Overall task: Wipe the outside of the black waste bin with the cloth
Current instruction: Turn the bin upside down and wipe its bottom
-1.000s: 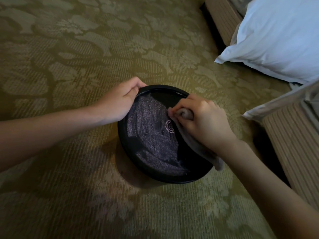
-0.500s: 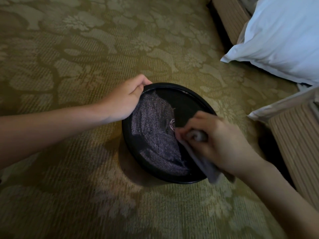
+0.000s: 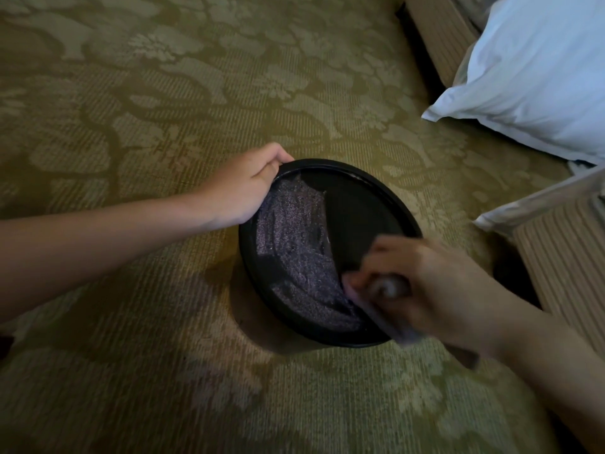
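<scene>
A round black waste bin (image 3: pixel 360 224) stands on patterned carpet (image 3: pixel 163 355); the left hand (image 3: pixel 244 188) grips its rim. The blurred right hand (image 3: pixel 435 290) clutches a grey cloth (image 3: pixel 397 332). The bin seems light and rigid, best steadied there.

Smooth, glossy black waste bin (image 3: pixel 246 253) on matt, ribbed woven carpet (image 3: pixel 163 93).
Grainy speckled lining (image 3: pixel 294 244) inside; soft grey cloth (image 3: pixel 397 332), blurred, lower right; smooth white fabric pillow (image 3: pixel 530 77) upper right; corded upholstery (image 3: pixel 566 263) at right edge.

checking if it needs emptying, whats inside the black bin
A speckled purplish-grey lining shows inside the black bin; the rest is dark. The right hand and cloth cover the near-right part.
</scene>
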Motion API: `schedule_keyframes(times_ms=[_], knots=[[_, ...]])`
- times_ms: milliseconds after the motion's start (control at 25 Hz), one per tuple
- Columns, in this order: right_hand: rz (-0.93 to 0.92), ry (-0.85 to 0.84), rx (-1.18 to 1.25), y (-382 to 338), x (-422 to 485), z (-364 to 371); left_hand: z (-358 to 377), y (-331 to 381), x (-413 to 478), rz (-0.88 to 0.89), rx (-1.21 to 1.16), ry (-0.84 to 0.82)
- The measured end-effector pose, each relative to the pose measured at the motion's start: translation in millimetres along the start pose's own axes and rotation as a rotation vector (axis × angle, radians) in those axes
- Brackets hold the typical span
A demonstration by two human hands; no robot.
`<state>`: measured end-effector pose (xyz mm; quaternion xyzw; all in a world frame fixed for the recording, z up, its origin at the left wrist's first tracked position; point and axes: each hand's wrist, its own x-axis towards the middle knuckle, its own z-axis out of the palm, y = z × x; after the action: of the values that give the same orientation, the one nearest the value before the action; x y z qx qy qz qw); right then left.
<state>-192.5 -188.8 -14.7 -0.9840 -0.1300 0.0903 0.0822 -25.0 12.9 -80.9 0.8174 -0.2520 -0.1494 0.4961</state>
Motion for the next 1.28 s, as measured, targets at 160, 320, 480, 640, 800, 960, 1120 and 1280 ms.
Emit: schedule_keyframes(times_ms=[160, 320, 480, 640, 800, 960, 1120, 1280], knots=[[-0.002, -0.122, -0.014, -7.6, -29.6, -6.2, 0.6, 0.9, -0.4, -0.005, 0.005, 0.002], [-0.004, -0.141, 0.036, -4.0, -19.7, -8.9, 0.3, 0.5, -0.9, -0.006, -0.004, 0.0], [-0.018, -0.152, 0.097, -3.4, -19.1, -9.1, 1.0, -1.9, -0.8, 0.001, -0.014, -0.009], [-0.035, -0.176, 0.084, -5.1, -16.4, -8.0, 1.6, -4.4, 0.4, -0.004, -0.007, -0.01], [-0.02, -0.102, 0.106, -5.9, -11.9, -2.8, 2.3, -2.5, 1.0, -0.017, -0.016, 0.006], [-0.035, -0.207, 0.233, 2.6, -4.5, -10.8, 0.0, -1.1, 0.3, -0.002, 0.011, -0.009], [-0.009, -0.355, 0.266, 3.6, 0.8, -20.3, 0.5, -3.4, 0.4, -0.003, 0.025, 0.002], [-0.042, -0.249, 0.205, -23.6, 8.3, -9.2, 2.8, -6.1, 2.5, -0.007, -0.047, 0.015]])
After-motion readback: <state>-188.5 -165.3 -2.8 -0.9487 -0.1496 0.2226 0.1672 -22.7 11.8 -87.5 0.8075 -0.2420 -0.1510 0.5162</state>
